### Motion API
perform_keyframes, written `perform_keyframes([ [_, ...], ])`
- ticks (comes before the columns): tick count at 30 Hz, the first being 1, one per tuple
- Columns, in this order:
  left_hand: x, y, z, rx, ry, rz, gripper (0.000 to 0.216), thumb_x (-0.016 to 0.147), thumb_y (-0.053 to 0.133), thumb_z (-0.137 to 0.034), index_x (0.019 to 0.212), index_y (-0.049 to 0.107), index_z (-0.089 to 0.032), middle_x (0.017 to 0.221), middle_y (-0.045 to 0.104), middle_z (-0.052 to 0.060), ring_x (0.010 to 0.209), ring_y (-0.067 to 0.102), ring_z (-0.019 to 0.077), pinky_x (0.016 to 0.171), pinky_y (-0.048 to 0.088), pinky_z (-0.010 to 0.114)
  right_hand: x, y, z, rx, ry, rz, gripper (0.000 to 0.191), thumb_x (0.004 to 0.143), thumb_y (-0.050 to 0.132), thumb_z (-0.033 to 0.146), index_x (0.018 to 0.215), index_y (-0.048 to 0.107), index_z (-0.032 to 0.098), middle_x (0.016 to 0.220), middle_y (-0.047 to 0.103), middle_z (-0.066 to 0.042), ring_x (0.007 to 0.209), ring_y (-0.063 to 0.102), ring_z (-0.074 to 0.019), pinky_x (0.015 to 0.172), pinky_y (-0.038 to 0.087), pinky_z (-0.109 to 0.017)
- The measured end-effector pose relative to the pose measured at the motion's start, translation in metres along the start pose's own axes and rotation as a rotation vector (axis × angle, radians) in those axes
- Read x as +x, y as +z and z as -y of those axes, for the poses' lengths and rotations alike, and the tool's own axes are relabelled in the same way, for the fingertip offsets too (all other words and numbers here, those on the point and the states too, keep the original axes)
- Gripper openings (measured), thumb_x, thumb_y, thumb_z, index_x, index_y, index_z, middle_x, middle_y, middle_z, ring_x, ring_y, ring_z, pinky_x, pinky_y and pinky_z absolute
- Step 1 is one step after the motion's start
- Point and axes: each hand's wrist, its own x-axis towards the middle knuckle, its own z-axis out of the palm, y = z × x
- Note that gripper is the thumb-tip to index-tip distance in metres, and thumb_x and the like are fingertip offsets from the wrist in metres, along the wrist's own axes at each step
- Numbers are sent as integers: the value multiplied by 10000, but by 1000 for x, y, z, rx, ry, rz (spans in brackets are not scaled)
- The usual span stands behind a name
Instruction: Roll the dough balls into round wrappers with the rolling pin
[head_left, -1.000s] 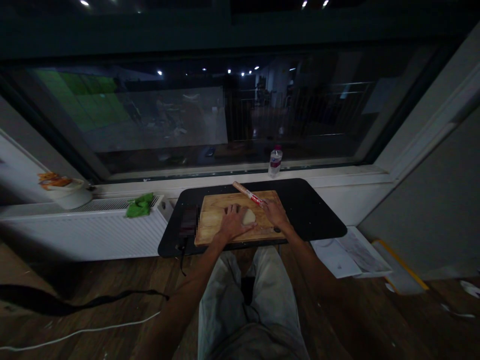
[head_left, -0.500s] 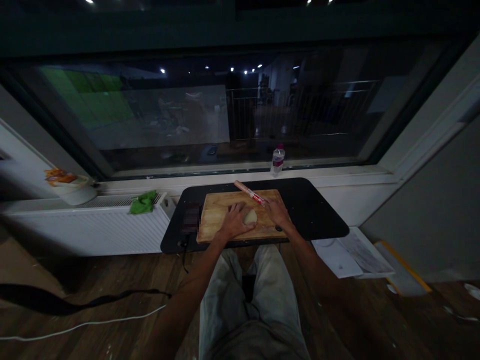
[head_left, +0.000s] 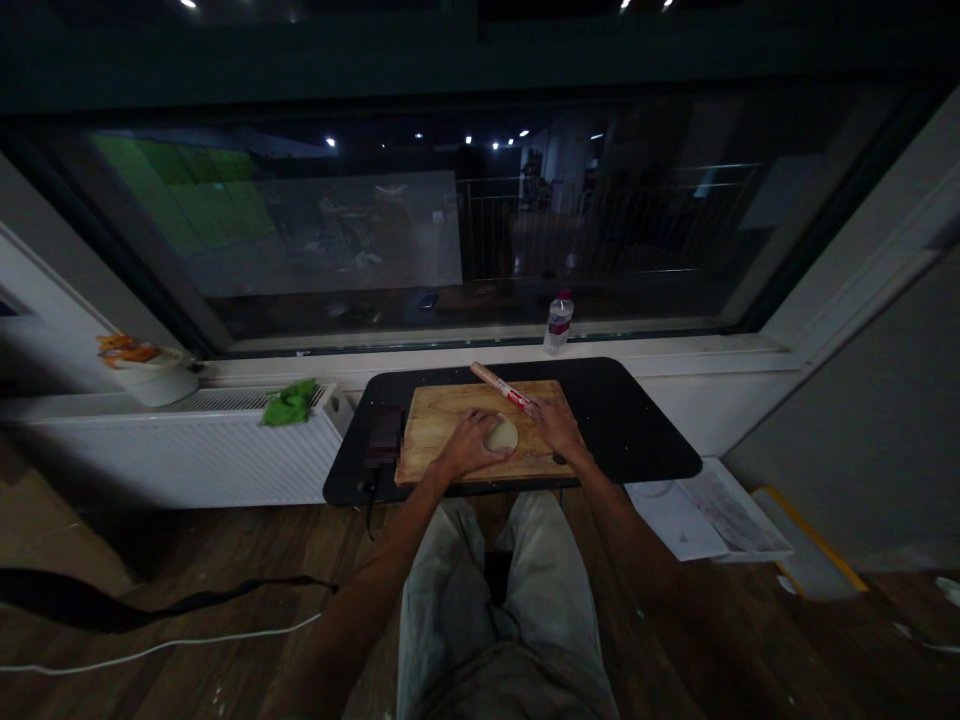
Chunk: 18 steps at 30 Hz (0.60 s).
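Observation:
A pale round piece of dough (head_left: 502, 434) lies on a wooden board (head_left: 435, 425) set on a small black table (head_left: 630, 420). My left hand (head_left: 469, 445) rests beside and partly on the dough, fingers curled around its left edge. My right hand (head_left: 551, 425) is closed on a wooden rolling pin with a red-and-white wrapped part (head_left: 499, 385), which slants up and left over the board's far edge.
A plastic water bottle (head_left: 558, 322) stands on the window sill behind the table. A white radiator (head_left: 172, 450) on the left carries a green cloth (head_left: 289, 402) and a white bowl (head_left: 154, 375). Papers (head_left: 705, 515) lie on the wooden floor to the right; cables run on the left.
My left hand's fingers have gone from spread flat beside the dough to curled around it. The dough looks a little wider. The right hand and rolling pin have stayed in place.

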Motion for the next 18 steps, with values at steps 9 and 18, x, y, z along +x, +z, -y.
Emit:
perform_keyframes([
  [9,-3,-3,-18,238,-147,-43,855,872,879,-680,1603,629,-312,1645,578,178,1450,538,444,1199,458,649,4,4,-2,-15,12,20,466,1226,387,408,1521,697,223,1458,790,-132,1327,740,-259,1119,529,-322],
  [18,-4,1,-10,163,-140,-69,735,932,854,-635,1536,665,-263,1536,683,152,1404,601,388,1235,481,587,2,4,-2,-23,8,-1,480,1222,369,399,1524,700,229,1492,776,-120,1377,718,-274,1151,531,-341],
])
